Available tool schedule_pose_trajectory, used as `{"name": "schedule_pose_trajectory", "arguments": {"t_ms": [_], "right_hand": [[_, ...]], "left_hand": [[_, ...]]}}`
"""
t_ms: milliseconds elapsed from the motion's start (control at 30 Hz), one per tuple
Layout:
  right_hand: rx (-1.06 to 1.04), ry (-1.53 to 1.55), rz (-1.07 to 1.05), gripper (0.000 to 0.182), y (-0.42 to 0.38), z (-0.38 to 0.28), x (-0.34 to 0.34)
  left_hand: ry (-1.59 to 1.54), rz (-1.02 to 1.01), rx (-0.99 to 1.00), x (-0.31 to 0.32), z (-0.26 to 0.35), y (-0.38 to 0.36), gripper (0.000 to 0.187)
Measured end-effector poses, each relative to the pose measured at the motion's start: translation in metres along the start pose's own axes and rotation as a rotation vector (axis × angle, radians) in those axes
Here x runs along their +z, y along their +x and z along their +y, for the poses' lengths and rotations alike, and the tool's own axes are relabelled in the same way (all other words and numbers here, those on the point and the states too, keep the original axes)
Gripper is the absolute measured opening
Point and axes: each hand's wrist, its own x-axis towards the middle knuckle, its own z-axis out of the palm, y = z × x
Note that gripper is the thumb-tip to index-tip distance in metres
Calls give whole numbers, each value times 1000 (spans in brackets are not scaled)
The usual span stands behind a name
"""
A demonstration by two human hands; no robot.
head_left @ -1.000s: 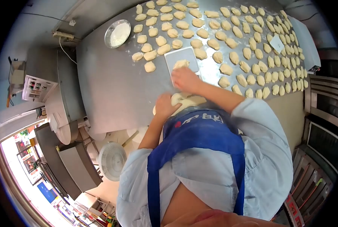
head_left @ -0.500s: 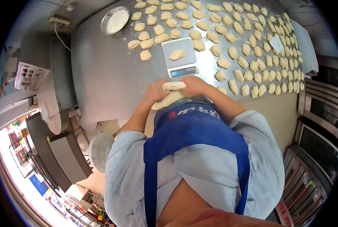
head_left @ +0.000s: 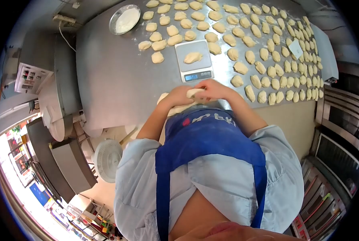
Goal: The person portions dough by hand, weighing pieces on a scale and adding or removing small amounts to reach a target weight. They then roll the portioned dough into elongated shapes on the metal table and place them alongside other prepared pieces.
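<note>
At the table's near edge, my left hand point(head_left: 179, 96) is closed around a strip of pale dough point(head_left: 194, 93). My right hand point(head_left: 212, 89) grips the same dough from the other side, fingers pinched at its end. Beneath and left of the hands lies more dough point(head_left: 178, 109), partly covered by my left wrist. Just beyond the hands stands a digital scale point(head_left: 181, 50) with a lit blue display. One lump of dough point(head_left: 193, 57) rests on its plate.
Many dough pieces point(head_left: 249, 56) lie in rows on the steel table point(head_left: 111, 76), mostly right and far side. A metal bowl of white flour point(head_left: 125, 20) sits far left. A white card point(head_left: 295, 49) lies among the pieces. A fan point(head_left: 108, 160) stands below left.
Both hands have shifted right and drawn closer together. Less of the dough strip between them now shows. The view has moved slightly; the lump stays on the scale.
</note>
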Motion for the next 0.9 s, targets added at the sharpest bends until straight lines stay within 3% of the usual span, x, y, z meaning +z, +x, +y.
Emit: {"name": "schedule_pose_trajectory", "arguments": {"t_ms": [33, 100, 167, 300, 367, 433, 500, 567, 633, 700, 767, 800, 833, 867, 900], "right_hand": [[77, 206, 37, 31, -4, -2, -12], [119, 176, 66, 25, -9, 0, -24], [-47, 18, 114, 28, -11, 5, -24], [-130, -150, 182, 25, -15, -11, -17], [-142, -236, 208, 23, -15, -14, -16], [-153, -322, 233, 22, -15, -16, -17], [-86, -191, 280, 18, -18, -15, -24], [-102, -190, 234, 17, -21, -7, -25], [-124, -188, 162, 18, -17, -7, -15], [-138, 18, 73, 20, -13, -13, 1], [-92, 151, 52, 24, -3, -23, 2], [-147, 67, 91, 25, 6, -36, -3], [-205, -17, 129, 26, 15, -49, -9], [-352, -363, 208, 24, 24, -63, -17], [-361, -363, 196, 24, 44, -58, -26]], "left_hand": [[-74, -10, -32, -6, -4, -4, 44], [-148, -38, -69, -7, -6, -6, 44], [-389, -67, -185, -6, -5, -4, 42], [-261, -35, -129, -1, 16, 6, 45], [-379, 204, 169, 13, 29, 11, 58], [-358, 283, 149, 33, 29, 21, 57], [-341, 363, 135, 31, 35, 22, 56], [-28, 52, -45, 1, 64, 13, 48], [131, 12, -61, 16, 36, 20, 45], [287, -23, -84, 25, 18, 21, 43], [160, 129, -4, 27, 14, 18, 44], [153, 139, -17, 31, 18, 17, 44], [216, 348, 3, 36, 27, 16, 46], [283, 555, 22, 39, 34, 14, 48], [286, 563, 10, 37, 40, 12, 48]]}}
